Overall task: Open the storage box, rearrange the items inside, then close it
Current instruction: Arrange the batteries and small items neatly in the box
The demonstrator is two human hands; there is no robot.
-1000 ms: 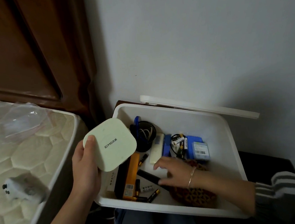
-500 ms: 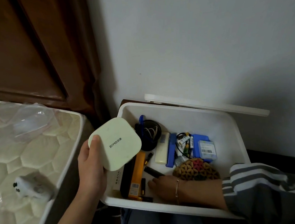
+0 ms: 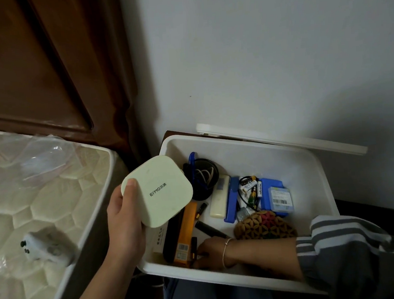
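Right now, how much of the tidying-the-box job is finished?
Done: the storage box is open, its lid standing behind it. In hand: the left hand grips a pale green ERMO device over the box's left corner, and the right hand reaches into the front, beside the orange pack. Left: setting the device back, finishing the sorting, closing the lid.

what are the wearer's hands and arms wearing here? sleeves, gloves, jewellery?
No gloves on either hand. The left hand is bare, and its forearm shows no sleeve in the frame. The right hand is bare too, with a thin, light-coloured bracelet at the wrist. Its arm wears a grey sleeve with paler stripes across it. No rings or watch visible.
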